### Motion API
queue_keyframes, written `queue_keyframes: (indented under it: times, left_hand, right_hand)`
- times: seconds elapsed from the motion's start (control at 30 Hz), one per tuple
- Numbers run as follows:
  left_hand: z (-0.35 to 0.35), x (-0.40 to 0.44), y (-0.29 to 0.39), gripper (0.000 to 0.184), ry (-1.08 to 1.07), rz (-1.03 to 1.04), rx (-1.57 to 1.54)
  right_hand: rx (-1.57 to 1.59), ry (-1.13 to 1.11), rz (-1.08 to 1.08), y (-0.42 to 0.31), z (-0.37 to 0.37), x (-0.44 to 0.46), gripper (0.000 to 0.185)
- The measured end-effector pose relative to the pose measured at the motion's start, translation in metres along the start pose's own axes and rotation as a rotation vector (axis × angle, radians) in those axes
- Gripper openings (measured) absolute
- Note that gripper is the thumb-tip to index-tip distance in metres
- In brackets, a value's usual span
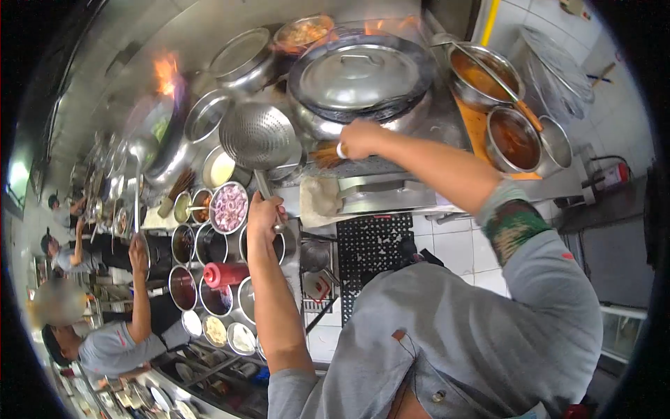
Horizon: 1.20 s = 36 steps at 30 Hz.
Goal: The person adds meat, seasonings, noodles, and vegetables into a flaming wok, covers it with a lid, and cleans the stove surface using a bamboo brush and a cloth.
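Note:
My left hand is closed round the handle of a perforated metal strainer, whose bowl lies beyond it over the counter. My right hand grips a bristle brush, with the bristles pointing left, close to the stove surface. Just beyond the right hand stands a large wok with a domed metal lid. A metal pot of chopped onions is to the left of my left hand. A folded cloth lies on the counter edge between my hands.
Flames rise at a co-worker's wok on the left. A person there holds a ladle. Pots of sauce stand at the right, and a red bottle lies over the ingredient pots.

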State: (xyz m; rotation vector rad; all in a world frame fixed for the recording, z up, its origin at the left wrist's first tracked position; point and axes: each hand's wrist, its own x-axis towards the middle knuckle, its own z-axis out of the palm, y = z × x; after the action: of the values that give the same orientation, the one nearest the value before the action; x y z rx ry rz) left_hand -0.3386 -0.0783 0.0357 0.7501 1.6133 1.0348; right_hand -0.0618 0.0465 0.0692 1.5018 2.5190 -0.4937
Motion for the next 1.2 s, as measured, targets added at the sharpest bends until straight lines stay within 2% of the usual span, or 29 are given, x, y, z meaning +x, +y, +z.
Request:
queue_keyframes:
  times: [0.03,0.1,0.17,0.23,0.27,0.4,0.5,0.6,0.63,0.73,0.77,0.87,0.9,0.93,1.0,1.03,1.13,1.2]
  left_hand:
    - [-0.004,0.014,-0.006,0.011,-0.056,-0.034,-0.098]
    - [-0.019,0.043,-0.025,0.006,-0.144,-0.140,-0.211]
    - [-0.018,0.050,-0.035,0.012,-0.142,-0.266,-0.363]
    - [-0.033,0.074,-0.053,0.007,-0.277,-0.364,-0.497]
    - [-0.034,0.075,-0.058,0.008,-0.311,-0.394,-0.538]
    - [-0.022,0.058,-0.048,0.016,-0.113,-0.318,-0.302]
    - [-0.026,0.052,-0.045,0.020,-0.104,-0.127,0.044]
    - [-0.030,0.062,-0.054,0.029,-0.096,-0.003,0.392]
    - [-0.031,0.055,-0.048,0.046,-0.070,0.101,0.665]
    - [-0.018,0.016,-0.034,0.060,0.178,0.355,0.896]
    - [-0.016,-0.005,-0.032,0.065,0.202,0.469,0.776]
    - [0.000,-0.074,-0.016,0.054,0.213,0.570,0.646]
    - [0.005,-0.094,-0.012,0.052,0.176,0.560,0.591]
    - [0.008,-0.109,-0.014,0.050,0.139,0.552,0.537]
    - [0.007,-0.127,-0.047,0.046,0.105,0.535,0.471]
    - [0.003,-0.133,-0.065,0.045,0.094,0.525,0.436]
    - [-0.007,-0.158,-0.105,0.043,0.046,0.250,0.305]
    - [-0.008,-0.163,-0.119,0.041,0.066,0.242,0.304]
  right_hand:
    - [-0.009,0.005,-0.016,0.005,0.009,0.000,0.030]
    - [-0.059,-0.002,-0.029,0.025,0.014,-0.021,0.029]
    - [-0.089,-0.124,-0.024,0.059,-0.006,-0.066,0.026]
    - [-0.275,-0.284,-0.035,0.130,-0.002,-0.086,0.030]
    - [-0.308,-0.293,0.017,0.143,-0.016,-0.109,0.032]
    - [-0.137,-0.614,0.492,0.178,-0.073,-0.123,0.039]
    - [0.015,-0.207,0.712,0.187,-0.065,-0.113,0.036]
    - [-0.191,-0.056,0.475,0.231,-0.003,-0.101,0.037]
    - [-0.359,-0.059,0.294,0.252,0.020,-0.098,0.038]
    - [-0.300,-0.493,0.356,0.225,-0.015,-0.138,0.036]
    - [-0.246,-0.539,0.454,0.167,-0.066,-0.165,0.035]
    - [-0.226,-0.315,0.390,0.224,-0.028,-0.136,0.026]
    - [-0.198,-0.233,0.348,0.211,-0.022,-0.135,0.027]
    - [-0.098,0.003,0.384,0.187,-0.014,-0.149,0.027]
    - [0.014,-0.029,0.418,0.177,0.020,-0.167,0.029]
    - [-0.041,-0.041,0.397,0.178,0.023,-0.178,0.029]
    - [-0.135,-0.060,0.364,0.179,0.004,-0.206,0.028]
    - [-0.105,-0.024,0.410,0.183,-0.027,-0.208,0.029]
